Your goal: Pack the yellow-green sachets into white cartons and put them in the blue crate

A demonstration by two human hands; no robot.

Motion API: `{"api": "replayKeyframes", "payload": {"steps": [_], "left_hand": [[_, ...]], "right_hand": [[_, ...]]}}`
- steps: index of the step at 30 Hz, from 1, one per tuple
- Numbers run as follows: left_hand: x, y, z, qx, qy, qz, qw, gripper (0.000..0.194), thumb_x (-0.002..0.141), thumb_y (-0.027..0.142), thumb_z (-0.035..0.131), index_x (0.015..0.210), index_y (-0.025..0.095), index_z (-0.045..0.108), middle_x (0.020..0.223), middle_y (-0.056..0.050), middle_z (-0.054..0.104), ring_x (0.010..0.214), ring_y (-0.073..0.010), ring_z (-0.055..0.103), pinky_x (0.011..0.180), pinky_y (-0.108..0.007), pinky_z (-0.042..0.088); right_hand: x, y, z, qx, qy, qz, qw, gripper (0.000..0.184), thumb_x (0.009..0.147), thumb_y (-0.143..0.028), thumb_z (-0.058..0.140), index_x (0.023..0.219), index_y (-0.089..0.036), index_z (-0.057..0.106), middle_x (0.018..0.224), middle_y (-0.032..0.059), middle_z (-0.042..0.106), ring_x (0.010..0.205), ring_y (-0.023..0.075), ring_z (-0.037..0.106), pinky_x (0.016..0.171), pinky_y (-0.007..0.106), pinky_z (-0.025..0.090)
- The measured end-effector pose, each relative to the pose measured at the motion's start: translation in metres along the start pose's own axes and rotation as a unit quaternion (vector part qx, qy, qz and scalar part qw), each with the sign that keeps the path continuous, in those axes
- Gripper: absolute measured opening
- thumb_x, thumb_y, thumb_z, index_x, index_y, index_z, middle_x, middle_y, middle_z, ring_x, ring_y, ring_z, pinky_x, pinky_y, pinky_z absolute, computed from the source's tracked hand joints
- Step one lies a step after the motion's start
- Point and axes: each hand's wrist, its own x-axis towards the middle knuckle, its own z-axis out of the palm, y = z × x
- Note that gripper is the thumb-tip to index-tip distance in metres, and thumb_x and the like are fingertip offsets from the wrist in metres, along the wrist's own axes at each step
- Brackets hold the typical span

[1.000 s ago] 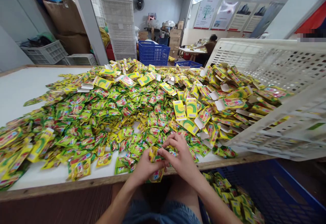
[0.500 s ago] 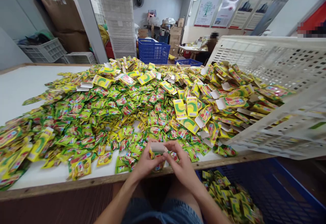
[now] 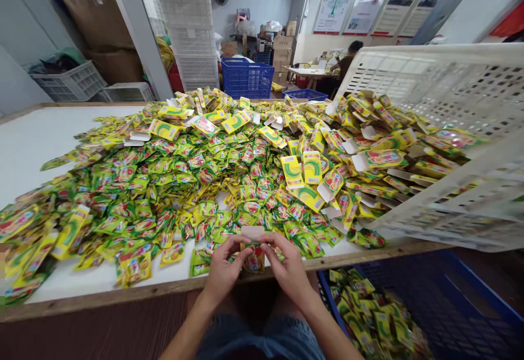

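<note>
Between my two hands is a small printed carton (image 3: 254, 260), held just over the table's front edge. Its pale inner flap (image 3: 252, 232) stands up at the far end. My left hand (image 3: 226, 264) pinches the left side with thumb and fingers, and my right hand (image 3: 282, 261) pinches the right side the same way. Whether anything is inside the carton, I cannot tell. Just beyond my fingers lies a big heap of green and yellow sachets (image 3: 135, 185). Yellow cartons (image 3: 311, 167), several with open flaps, are piled at the right and along the back.
A tilted white plastic crate (image 3: 434, 70) spills cartons onto the table's right side. Below, a blue crate (image 3: 470, 300) holds filled packs. The wooden table rim (image 3: 135, 294) runs before me. Farther back are a blue basket (image 3: 248, 78), stacked white crates (image 3: 188, 32) and a seated person (image 3: 347, 65).
The carton has tipped so that its printed face shows below the raised flap. Both hands have shifted slightly, now gripping opposite sides. The view has moved a little.
</note>
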Motion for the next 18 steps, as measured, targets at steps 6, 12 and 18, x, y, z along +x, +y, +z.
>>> {"api": "replayKeyframes", "payload": {"steps": [6,12,18], "left_hand": [[0.0009,-0.0016,0.0053,-0.087,0.038,0.025,0.995,0.028,0.081,0.022,0.060,0.109,0.022,0.055,0.100,-0.006,0.066,0.096,-0.0199,0.062,0.082,-0.032,0.049],[-0.0042,-0.0016,-0.0003,-0.022,-0.007,0.108,0.994,0.016,0.083,0.018,0.058,0.095,0.022,0.067,0.106,-0.007,0.067,0.105,-0.0217,0.059,0.095,-0.036,0.042],[-0.0027,0.0017,0.0002,-0.010,0.020,0.084,0.996,0.015,0.082,0.018,0.059,0.093,0.023,0.068,0.099,-0.005,0.070,0.098,-0.0204,0.062,0.090,-0.034,0.046]], "right_hand": [[0.0047,-0.0020,0.0028,0.040,0.039,0.026,0.998,0.019,0.086,-0.020,0.054,0.104,-0.022,0.057,0.093,0.0040,0.063,0.086,0.0166,0.061,0.077,0.029,0.048],[-0.0002,-0.0017,0.0003,0.018,0.002,-0.031,0.999,0.013,0.084,-0.019,0.058,0.094,-0.023,0.065,0.100,0.0044,0.065,0.098,0.0183,0.059,0.087,0.032,0.045],[-0.0017,-0.0031,0.0059,0.012,0.027,-0.004,1.000,0.011,0.084,-0.024,0.060,0.093,-0.022,0.065,0.095,0.0039,0.067,0.092,0.0184,0.060,0.082,0.032,0.045]]}}
